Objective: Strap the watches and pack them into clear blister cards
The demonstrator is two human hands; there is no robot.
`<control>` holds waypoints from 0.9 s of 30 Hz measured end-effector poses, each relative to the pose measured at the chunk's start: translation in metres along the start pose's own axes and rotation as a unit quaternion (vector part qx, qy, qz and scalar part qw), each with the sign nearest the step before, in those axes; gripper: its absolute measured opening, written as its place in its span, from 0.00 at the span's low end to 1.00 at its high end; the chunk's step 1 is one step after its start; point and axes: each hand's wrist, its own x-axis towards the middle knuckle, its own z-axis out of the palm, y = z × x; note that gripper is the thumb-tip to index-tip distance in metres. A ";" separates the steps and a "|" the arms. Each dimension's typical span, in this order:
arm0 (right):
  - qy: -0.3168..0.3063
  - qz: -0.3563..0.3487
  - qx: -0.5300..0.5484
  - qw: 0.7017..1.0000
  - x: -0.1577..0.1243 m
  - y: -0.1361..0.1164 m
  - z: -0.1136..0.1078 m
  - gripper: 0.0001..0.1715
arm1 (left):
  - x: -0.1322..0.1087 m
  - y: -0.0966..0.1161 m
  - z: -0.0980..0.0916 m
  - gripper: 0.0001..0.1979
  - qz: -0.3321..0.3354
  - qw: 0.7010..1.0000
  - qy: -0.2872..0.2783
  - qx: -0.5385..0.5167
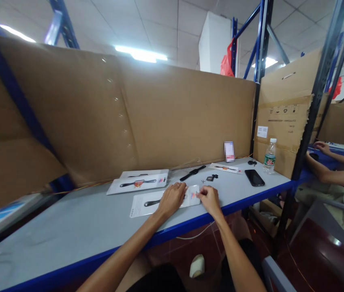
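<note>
A flat white package point(139, 206) printed with a picture of a black watch lies on the grey table near its front edge. Across its middle rests my left hand point(172, 199), palm down with the fingers laid over it. My right hand point(209, 198) pinches the package's right end between thumb and fingers. Behind my left hand is a stack of similar white watch packages point(141, 183). A black smartwatch point(193, 172) lies unwrapped beyond both hands, and small dark parts point(212, 178) sit to its right.
Another printed package point(225, 168) lies farther back. A black phone point(254, 177), a water bottle point(270, 157) and a lit phone point(229, 151) stand or lie at the right. Cardboard point(186, 117) walls the table's back. Beyond a rack post, a co-worker's arms point(330, 162) show.
</note>
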 end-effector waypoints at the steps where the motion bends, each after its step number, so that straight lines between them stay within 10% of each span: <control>1: 0.005 0.001 0.000 1.000 0.000 -0.001 0.000 0.06 | 0.000 0.000 0.000 0.13 0.001 1.000 0.000 -0.001; 27: -0.011 0.026 0.004 1.000 -0.004 -0.009 -0.004 0.08 | -0.001 0.002 -0.004 0.14 0.010 1.000 -0.013 0.025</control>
